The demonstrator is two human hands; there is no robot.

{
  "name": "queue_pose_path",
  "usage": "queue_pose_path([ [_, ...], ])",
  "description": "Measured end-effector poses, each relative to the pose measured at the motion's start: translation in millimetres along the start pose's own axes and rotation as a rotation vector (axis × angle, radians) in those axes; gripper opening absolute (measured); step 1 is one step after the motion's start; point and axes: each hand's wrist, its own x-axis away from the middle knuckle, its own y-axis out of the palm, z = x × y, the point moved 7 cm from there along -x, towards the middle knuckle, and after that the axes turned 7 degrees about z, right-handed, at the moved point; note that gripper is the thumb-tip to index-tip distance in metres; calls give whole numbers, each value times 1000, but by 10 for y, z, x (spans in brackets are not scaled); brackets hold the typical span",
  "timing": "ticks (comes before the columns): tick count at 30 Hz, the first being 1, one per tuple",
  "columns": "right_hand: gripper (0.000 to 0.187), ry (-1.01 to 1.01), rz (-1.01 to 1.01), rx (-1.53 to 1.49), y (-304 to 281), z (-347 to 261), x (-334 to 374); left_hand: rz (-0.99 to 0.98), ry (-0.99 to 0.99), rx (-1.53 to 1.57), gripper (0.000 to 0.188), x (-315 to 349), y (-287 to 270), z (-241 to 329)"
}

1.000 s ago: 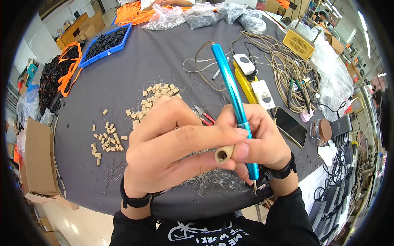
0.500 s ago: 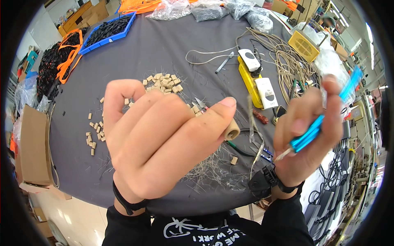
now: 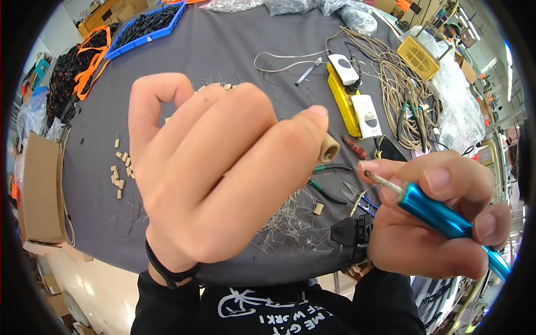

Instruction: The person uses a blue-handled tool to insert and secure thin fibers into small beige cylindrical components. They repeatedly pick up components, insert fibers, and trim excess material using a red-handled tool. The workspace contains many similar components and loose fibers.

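Note:
My left hand (image 3: 206,173) is closed, back of the hand up, pinching a small tan hollow tube (image 3: 324,153) between thumb and fingers. The tube's open end faces right. In my right hand (image 3: 405,240) is a slim, metallic-blue pen-shaped tool (image 3: 432,211), with a thin pale rod at its front that ends in a brown tip. That tip points up and left toward the tube, apart from it. Small tan pieces (image 3: 120,194) lie on the dark cloth beyond and left of my left hand, which hides part of the pile.
Green-handled pliers (image 3: 329,191), cutters with blue handles (image 3: 363,202) and wire clippings (image 3: 287,220) lie near my hands. Further off are a yellow power strip (image 3: 341,100), a coiled cable (image 3: 393,84), a yellow box (image 3: 419,57) and a blue tray (image 3: 146,39) of black parts. A cardboard box (image 3: 42,190) stands left.
My right hand has turned and come lower, swinging the blue tool's tip from down-left to up-left, nearer the tube. My left hand has shifted slightly up, still gripping the tube.

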Motion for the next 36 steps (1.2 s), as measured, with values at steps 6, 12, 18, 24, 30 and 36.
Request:
queue_pose_path([
  [6, 33, -10, 70, -27, 24, 32, 63, 21, 8, 11, 32, 25, 32, 14],
  [12, 31, -57, 12, 157, 87, 25, 35, -5, 9, 9, 34, 9, 56, 46],
  [18, 32, -128, 66, 215, 75, 30, 74, -105, 19, -57, 37, -77, 86, 108],
  [24, 32, -151, 15, 218, 112, 21, 93, -135, 1, -74, 37, -77, 89, 107],
  [30, 32, -159, -6, 234, 172, 31, 111, -144, 11, -85, 37, -80, 82, 100],
  [36, 33, -176, -55, 312, 187, 18, 124, -154, 4, -100, 37, -73, 85, 98],
])
